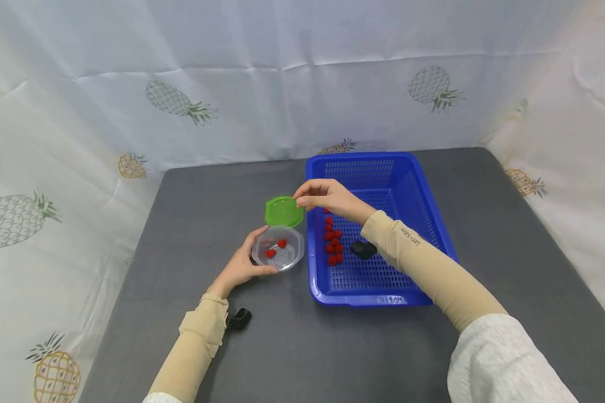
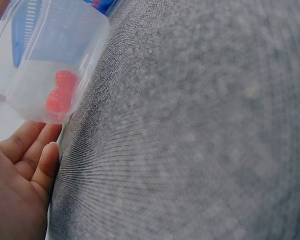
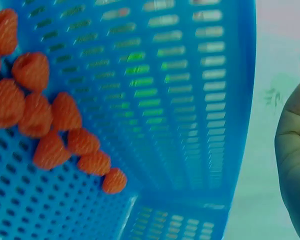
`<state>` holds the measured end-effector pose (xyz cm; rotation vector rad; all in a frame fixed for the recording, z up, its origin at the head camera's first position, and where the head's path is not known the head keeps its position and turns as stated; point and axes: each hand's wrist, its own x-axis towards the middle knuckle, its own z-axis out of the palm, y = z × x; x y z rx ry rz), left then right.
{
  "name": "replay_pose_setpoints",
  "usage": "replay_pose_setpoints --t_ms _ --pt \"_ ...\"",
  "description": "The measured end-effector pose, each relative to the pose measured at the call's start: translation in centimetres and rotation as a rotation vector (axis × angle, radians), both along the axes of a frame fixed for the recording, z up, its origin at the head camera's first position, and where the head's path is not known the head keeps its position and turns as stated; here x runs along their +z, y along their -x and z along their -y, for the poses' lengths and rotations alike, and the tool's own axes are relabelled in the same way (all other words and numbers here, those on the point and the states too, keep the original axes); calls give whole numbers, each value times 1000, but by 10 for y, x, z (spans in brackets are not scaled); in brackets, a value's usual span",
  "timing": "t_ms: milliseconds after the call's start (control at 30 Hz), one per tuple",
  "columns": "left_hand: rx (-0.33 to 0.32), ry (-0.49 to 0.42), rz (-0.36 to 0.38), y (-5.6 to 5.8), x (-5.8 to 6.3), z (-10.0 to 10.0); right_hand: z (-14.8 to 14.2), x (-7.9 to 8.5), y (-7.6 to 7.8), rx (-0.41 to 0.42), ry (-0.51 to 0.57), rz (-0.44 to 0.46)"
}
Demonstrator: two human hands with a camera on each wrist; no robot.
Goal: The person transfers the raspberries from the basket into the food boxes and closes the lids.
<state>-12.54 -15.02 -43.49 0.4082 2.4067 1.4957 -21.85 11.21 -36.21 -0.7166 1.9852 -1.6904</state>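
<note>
My left hand (image 1: 239, 265) grips a clear plastic bowl (image 1: 291, 258) at its left side, fingers behind it and thumb at the front. Two raspberries (image 2: 61, 92) lie inside the bowl. Just beyond it is a green lid (image 1: 282, 212), which also shows through the basket's slots in the right wrist view. My right hand (image 1: 333, 200) hangs over the left rim of a blue basket (image 1: 319, 296). Its fingers are bent loosely, and the thumb and index fingertips overlap the lid's right edge in the head view. Nothing shows between those fingertips.
Several more raspberries (image 1: 334, 246) are gathered along the basket's left inner side. Dark wrist gear (image 1: 363, 249) shows under the right forearm, and a similar black piece (image 1: 240, 319) beside the left one. A grey table (image 1: 282, 358) lies beneath, with a pineapple-print curtain (image 1: 282, 101) behind.
</note>
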Motion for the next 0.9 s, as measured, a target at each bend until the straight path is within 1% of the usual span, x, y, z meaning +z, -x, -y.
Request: replay_pose_setpoints --t_ms 67,167,267,400,567,633,733,900 --pt "-4 -11 -12 0 -1 0 -6 -2 3 -39 13 11" --pt "-5 -4 -19 -1 -2 0 -14 -9 8 -112 17 22" --pt "-6 5 -18 -2 -4 1 -19 -18 12 -191 12 28" --pt "-7 -5 -25 -2 -4 1 -21 -31 16 -291 -6 8" --pt "-6 -16 -33 -2 -5 3 -24 -49 22 -391 -43 12" --pt "-6 -16 -31 -2 -5 3 -26 -56 26 -415 -62 34" --pt "-4 -15 -23 -1 -5 2 -30 -65 29 -432 -118 65" --pt "-1 -13 -20 -1 -6 1 -35 -77 31 -435 -228 75"
